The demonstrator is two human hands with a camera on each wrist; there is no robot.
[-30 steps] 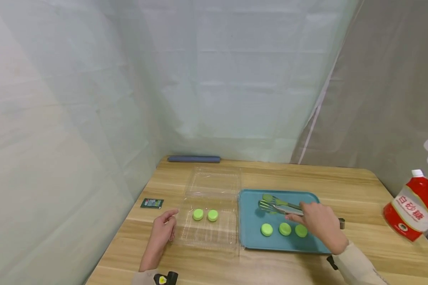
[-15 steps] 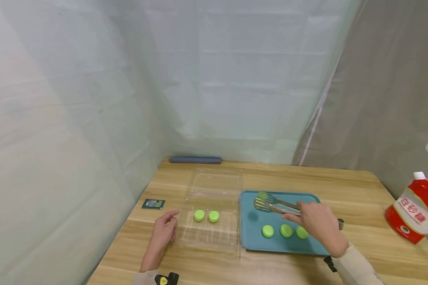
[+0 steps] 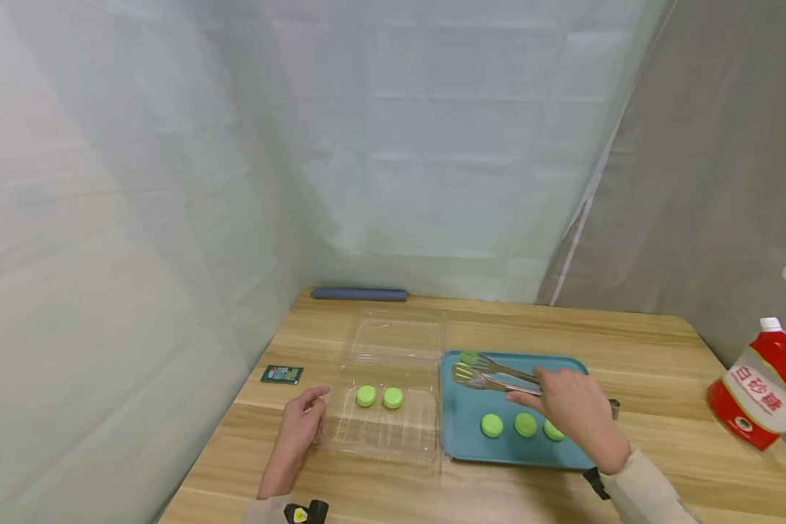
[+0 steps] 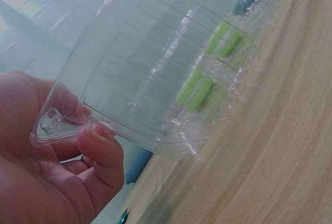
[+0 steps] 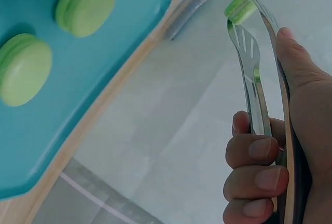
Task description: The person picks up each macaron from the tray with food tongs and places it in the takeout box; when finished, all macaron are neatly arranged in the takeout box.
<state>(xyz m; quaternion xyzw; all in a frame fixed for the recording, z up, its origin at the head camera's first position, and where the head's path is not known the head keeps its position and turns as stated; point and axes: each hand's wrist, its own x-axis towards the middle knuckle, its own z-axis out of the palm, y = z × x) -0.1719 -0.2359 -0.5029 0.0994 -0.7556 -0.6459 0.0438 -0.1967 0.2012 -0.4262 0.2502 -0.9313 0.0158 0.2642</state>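
My right hand grips metal tongs with slotted heads. A green macaron is pinched between their tips, above the left part of the blue tray. Three more green macarons lie in a row along the tray's near side. Left of the tray, a clear plastic clamshell box lies with its lid folded back. Two macarons sit side by side in its base. My left hand pinches the box's rim at the left side, thumb and fingers around the edge in the left wrist view.
A small dark green packet lies at the table's left edge. Along the back edge is a blue-grey rod. At far right stands a red and white bag with a white cap. Pale cloth hangs behind the table.
My right hand has moved left over the tray with the tongs, which have lifted the macaron from the tray's far side. My left hand has stayed at the box.
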